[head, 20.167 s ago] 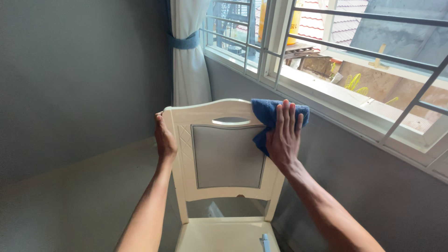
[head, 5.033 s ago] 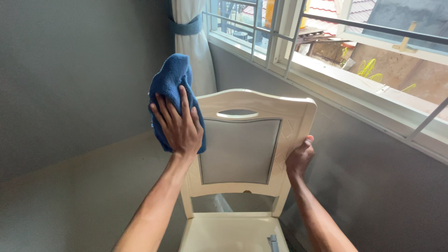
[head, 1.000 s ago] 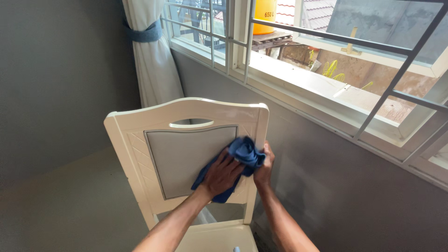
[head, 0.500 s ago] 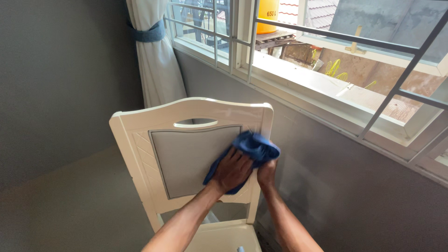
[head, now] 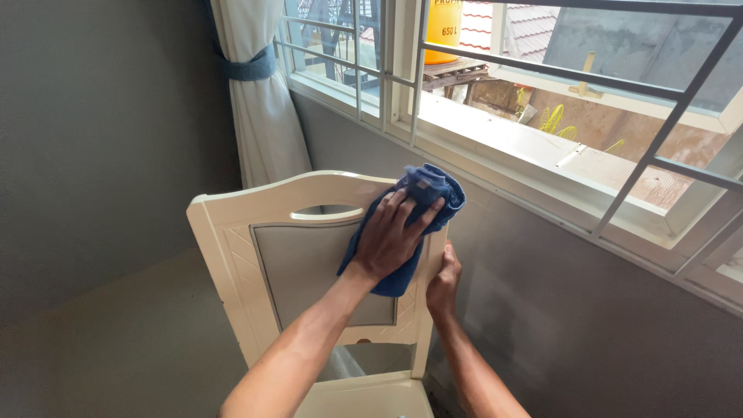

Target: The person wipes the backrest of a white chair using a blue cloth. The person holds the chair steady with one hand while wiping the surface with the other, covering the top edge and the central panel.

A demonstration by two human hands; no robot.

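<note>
Head view: the left hand (head: 391, 240) lies flat with its fingers (head: 422, 217) spread open, pressing a blue cloth (head: 429, 190) against the upper right corner of the cream chair back (head: 232, 240). The cloth bunches over the top rail of the chair back and hangs down under the palm, over the right edge of the grey inset panel (head: 298, 263). The right hand (head: 443, 282) is just below the cloth, its fingers closed around the right upright of the chair back, thumb on the near face. The oval handle slot (head: 326, 211) sits in the top rail, left of the cloth. Beyond the chair back, a barred window (head: 542, 101) runs along the grey wall, and a white curtain (head: 259, 116) with a blue tie-back hangs behind the chair back's left half. The chair seat (head: 371, 399) shows at the bottom edge, below the chair back.
</note>
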